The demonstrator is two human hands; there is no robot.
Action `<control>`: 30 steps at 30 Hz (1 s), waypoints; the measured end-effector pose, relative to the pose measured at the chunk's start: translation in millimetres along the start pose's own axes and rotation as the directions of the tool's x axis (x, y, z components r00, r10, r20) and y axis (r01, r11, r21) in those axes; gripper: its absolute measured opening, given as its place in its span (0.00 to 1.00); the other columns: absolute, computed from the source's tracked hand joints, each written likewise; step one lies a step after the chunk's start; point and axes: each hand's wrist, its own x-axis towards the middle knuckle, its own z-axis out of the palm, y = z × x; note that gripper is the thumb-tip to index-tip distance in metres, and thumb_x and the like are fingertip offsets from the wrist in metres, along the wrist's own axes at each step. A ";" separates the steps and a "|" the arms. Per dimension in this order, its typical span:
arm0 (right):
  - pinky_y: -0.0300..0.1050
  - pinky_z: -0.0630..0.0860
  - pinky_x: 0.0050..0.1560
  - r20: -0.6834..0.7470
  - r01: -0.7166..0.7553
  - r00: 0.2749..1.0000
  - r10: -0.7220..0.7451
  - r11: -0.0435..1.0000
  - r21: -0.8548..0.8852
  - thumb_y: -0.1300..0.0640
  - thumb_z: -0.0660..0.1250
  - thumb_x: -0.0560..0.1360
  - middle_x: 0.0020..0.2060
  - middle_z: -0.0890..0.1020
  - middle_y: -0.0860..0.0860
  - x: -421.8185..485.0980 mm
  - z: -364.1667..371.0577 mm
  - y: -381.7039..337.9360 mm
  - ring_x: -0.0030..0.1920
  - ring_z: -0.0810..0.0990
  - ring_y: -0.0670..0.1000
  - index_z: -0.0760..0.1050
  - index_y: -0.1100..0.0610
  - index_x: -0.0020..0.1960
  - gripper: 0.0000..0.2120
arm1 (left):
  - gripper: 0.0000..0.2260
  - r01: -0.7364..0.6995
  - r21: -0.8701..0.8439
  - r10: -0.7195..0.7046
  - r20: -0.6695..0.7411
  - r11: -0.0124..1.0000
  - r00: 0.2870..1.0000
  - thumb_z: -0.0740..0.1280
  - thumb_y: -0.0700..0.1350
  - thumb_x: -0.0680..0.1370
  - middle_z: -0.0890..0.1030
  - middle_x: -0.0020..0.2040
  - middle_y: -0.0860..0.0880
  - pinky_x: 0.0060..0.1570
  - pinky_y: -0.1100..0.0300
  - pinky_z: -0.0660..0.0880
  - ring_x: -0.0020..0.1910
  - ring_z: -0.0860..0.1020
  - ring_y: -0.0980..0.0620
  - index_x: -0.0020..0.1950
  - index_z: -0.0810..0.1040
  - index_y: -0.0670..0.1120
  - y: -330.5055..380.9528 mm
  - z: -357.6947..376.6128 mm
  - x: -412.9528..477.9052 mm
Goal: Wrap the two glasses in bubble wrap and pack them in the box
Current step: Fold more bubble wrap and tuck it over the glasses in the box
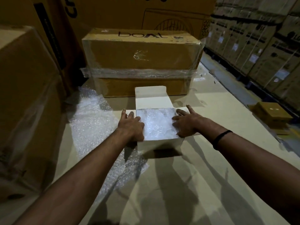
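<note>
A: Head view, centre frame: small white cardboard box (156,142), top open, rear flap (151,98) standing up. Left hand (129,126) lies flat on its left edge, fingers spread and straight.

B: Right hand (186,124) mirrors it on the right edge, fingers splayed, thumb touching the crinkly clear bubble wrap (155,122) that fills the box. Glasses underneath? Can't tell.

A: Left of centre, a loose glossy bubble-wrap sheet (90,120) on the pale surface (227,111); behind, a brown taped corrugated carton (141,62).
</note>
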 end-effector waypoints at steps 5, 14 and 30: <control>0.60 0.49 0.74 -0.137 -0.051 0.986 0.093 0.958 0.281 0.44 0.62 0.74 0.75 0.63 0.46 -1.7 -17.5 16.7 0.77 0.55 0.53 0.68 0.45 0.71 0.26 | 0.18 -0.053 -0.149 0.045 -0.061 0.987 0.997 0.66 0.59 0.73 0.69 0.72 0.50 0.71 0.37 0.44 0.74 0.58 0.43 0.62 0.78 0.56 -9.6 -1.9 -1.4; 0.66 0.43 0.73 -0.072 -0.126 0.988 0.135 0.985 0.120 0.52 0.65 0.69 0.72 0.68 0.50 30.2 -15.0 -6.1 0.73 0.59 0.58 0.61 0.52 0.74 0.34 | 0.27 -0.032 -0.181 0.031 -0.012 0.983 0.999 0.71 0.59 0.68 0.68 0.72 0.49 0.72 0.36 0.46 0.75 0.58 0.44 0.64 0.71 0.54 -16.1 -7.1 5.4; 0.65 0.45 0.73 -0.244 -0.022 0.965 0.093 0.960 0.279 0.41 0.70 0.68 0.61 0.77 0.44 0.2 -9.9 23.1 0.73 0.60 0.53 0.71 0.43 0.44 0.11 | 0.28 -0.067 -0.413 0.053 -0.045 0.908 0.998 0.73 0.52 0.70 0.55 0.79 0.48 0.73 0.41 0.44 0.78 0.48 0.45 0.69 0.71 0.54 -29.1 -10.3 9.1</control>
